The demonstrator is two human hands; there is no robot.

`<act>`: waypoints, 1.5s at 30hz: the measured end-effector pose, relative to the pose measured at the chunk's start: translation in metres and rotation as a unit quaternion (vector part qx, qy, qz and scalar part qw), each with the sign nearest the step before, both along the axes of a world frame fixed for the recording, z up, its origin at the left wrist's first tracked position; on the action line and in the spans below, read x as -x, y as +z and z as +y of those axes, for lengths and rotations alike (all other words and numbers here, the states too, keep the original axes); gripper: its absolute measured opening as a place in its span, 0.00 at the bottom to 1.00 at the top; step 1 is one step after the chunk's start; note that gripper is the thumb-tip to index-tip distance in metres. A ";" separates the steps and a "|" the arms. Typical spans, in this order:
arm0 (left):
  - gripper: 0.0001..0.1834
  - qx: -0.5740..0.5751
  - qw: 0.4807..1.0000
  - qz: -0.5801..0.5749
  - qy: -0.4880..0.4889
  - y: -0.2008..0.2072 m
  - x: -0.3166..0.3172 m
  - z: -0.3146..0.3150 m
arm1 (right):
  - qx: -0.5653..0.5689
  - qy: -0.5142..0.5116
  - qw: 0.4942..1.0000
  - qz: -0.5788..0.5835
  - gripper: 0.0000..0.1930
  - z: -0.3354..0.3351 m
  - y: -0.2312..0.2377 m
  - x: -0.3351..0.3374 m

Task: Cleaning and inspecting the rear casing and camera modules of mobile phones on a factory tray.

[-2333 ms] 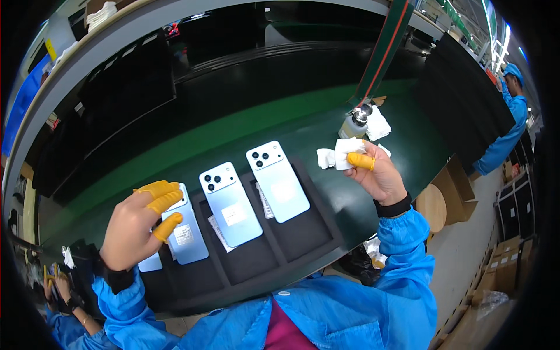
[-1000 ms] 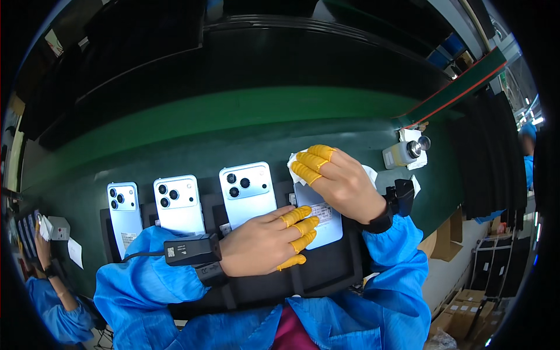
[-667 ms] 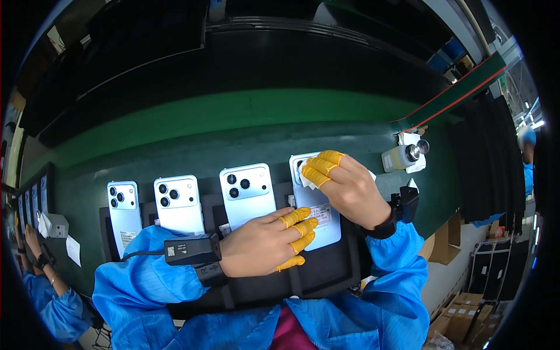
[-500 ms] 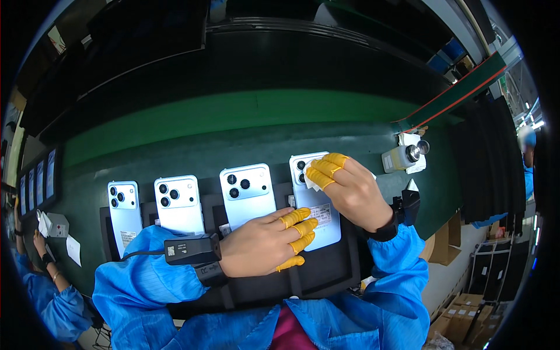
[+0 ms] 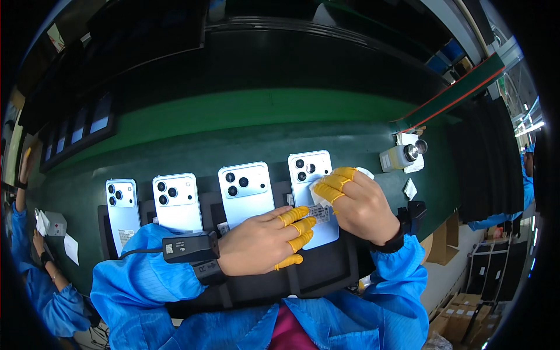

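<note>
Head cam, far L: co-worker's hand (image 5: 38, 240) nr white box (image 5: 56, 224).
3 phones (image 5: 177, 213): lt blue, backs up, on blk tray (image 5: 256, 291).
L hand (image 5: 248, 245): fingers straight, yellow cots (image 5: 293, 216) on, most tips on 4th phone (image 5: 324, 231), not clutching.
4th phone: R-most in row, back up, btwn hands.
R hand (image 5: 367, 207): fingers pinching white cloth (image 5: 321, 194) against phone's back, below lenses (image 5: 300, 163).
Bottle (image 5: 394, 159): metal cap (image 5: 411, 152), R of R hand, on grn table (image 5: 356, 143).

Head view is taken by the left head-worn fisheye, pitched down over the green bench (image 5: 245, 143), with left hand (image 5: 256, 242) and right hand (image 5: 367, 207) framed close, below centre, straight edges bent rimward.
</note>
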State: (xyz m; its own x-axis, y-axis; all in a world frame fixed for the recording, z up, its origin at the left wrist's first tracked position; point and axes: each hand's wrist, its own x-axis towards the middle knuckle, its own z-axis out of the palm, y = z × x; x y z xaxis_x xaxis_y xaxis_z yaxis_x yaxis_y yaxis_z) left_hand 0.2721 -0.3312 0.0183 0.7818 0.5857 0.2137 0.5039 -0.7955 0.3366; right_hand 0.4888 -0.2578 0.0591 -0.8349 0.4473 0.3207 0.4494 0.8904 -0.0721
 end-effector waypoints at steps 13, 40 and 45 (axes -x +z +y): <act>0.21 -0.004 1.000 -0.012 0.000 -0.001 -0.002 0.001 | -0.076 0.053 0.995 0.028 0.08 0.003 -0.020 0.014; 0.22 -0.003 1.000 -0.013 0.006 -0.001 0.001 -0.001 | -0.045 0.014 0.999 0.018 0.13 -0.005 -0.011 0.009; 0.21 -0.019 1.000 -0.009 0.006 0.002 -0.001 -0.002 | -0.063 -0.017 0.996 0.059 0.11 0.011 0.001 0.015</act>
